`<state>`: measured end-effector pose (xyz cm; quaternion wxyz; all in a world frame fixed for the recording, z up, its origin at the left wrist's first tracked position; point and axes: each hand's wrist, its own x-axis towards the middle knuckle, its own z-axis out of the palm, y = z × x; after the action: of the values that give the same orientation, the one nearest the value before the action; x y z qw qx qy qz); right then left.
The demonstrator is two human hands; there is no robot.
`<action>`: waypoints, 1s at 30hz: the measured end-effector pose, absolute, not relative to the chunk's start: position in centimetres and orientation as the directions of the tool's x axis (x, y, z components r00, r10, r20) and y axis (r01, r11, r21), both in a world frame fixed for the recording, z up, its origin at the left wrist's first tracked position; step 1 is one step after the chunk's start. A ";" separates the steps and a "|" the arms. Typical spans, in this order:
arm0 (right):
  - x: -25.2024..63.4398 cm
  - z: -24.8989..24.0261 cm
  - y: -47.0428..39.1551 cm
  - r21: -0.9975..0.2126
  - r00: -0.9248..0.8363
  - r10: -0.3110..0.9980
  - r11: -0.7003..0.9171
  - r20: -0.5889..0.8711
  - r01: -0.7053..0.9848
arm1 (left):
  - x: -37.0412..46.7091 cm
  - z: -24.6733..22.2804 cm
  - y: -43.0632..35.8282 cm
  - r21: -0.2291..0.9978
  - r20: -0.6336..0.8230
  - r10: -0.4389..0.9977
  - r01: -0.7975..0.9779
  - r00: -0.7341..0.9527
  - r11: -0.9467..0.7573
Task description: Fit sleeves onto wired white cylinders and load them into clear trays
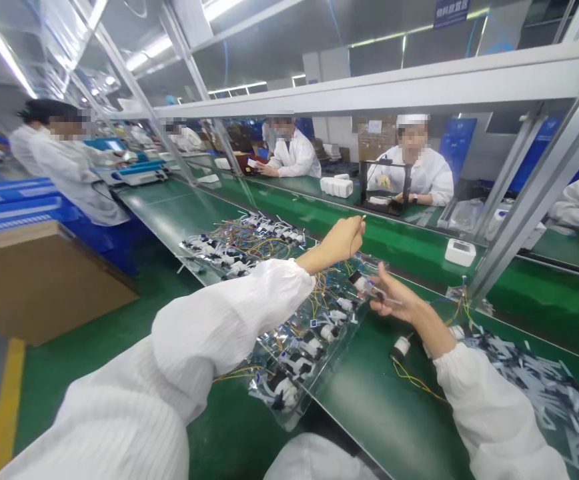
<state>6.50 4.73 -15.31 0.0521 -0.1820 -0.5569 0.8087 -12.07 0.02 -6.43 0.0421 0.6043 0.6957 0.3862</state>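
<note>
My left hand (342, 241) is raised above the green bench (379, 407) and pinches the end of a thin wire (357, 230) between its fingertips. My right hand (394, 297) sits just right of it and grips a small black-and-white motor part (361, 283) that the wire leads to. Below both hands lies a clear plastic tray (294, 360) filled with several similar small parts with coloured wires. Another loose part (401, 347) with yellow wires rests on the bench under my right wrist.
A second tray of wired parts (242, 243) lies farther along the bench. Cut tape scraps (534, 380) pile up at right. An aluminium frame post (534, 193) slants up at right. People in white coats sit across the line. A cardboard box (34, 280) stands at left.
</note>
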 end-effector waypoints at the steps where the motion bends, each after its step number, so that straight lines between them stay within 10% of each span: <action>1: 6.7 -15.3 4.9 -0.929 -0.933 0.275 -0.348 -0.232 0.128 | -12.4 -7.0 0.3 0.583 0.395 0.878 0.812 -0.271 -0.012; 8: 6.9 -16.5 5.7 -0.976 -0.881 0.443 0.058 -0.165 0.211 | -14.3 -11.5 0.7 0.587 0.268 0.917 0.805 -0.296 0.088; 15: 5.2 -17.6 4.7 -0.777 -0.772 0.633 0.509 0.048 0.369 | -16.9 -15.0 0.8 0.572 0.262 0.918 0.814 -0.299 0.102; 30: 0.5 -15.8 1.9 -0.267 -0.755 0.655 0.730 0.012 0.629 | -18.5 -16.2 -0.2 0.606 0.238 0.915 0.786 -0.326 0.122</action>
<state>0.51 1.95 -15.78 0.0528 -0.3458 -0.9285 0.1243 -18.49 -0.20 -16.25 0.0966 0.5724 0.7429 0.3333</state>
